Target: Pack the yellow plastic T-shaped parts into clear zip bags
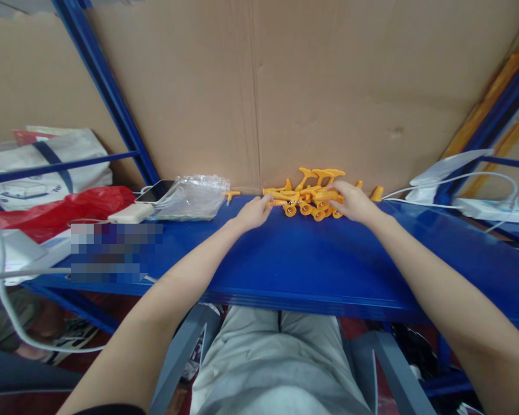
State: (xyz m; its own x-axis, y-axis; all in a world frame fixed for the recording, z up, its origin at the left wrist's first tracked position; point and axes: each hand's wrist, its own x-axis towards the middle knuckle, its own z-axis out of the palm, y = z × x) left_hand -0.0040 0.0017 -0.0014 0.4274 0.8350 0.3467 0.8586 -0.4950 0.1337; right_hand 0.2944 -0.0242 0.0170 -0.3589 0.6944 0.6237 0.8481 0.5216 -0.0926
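- Orange plastic parts (311, 196) lie in a small heap at the far edge of the blue shelf (320, 259), against the cardboard wall (285, 86); both hands are on this heap.
- The left hand (254, 212) touches the left end of the heap, with the fingers curled together on one long orange piece; whether it is really gripped I cannot tell.
- The right hand (353, 203) lies on the right side of the heap, the fingers bent down over the parts; whether they close around one is hidden.
- Some parts have small round ends like wheels, others stand up with a curved top.
- One single orange piece (232, 196) lies alone just left of the heap, and an orange cone (376, 193) stands just right of the right hand.
- A clear plastic bag (194, 197) lies further left on the shelf; what is in it cannot be made out.
- Beside the bag are a phone (155, 191) and a white power bank (131, 214), with a red bag (56, 210) and a white bag (38, 161) at the far left.
- White cables (458, 178) and white packets lie on the right side.
- Blue metal posts (108, 92) frame the cardboard, and the person's grey trousers (277, 363) show below the near edge of the shelf.
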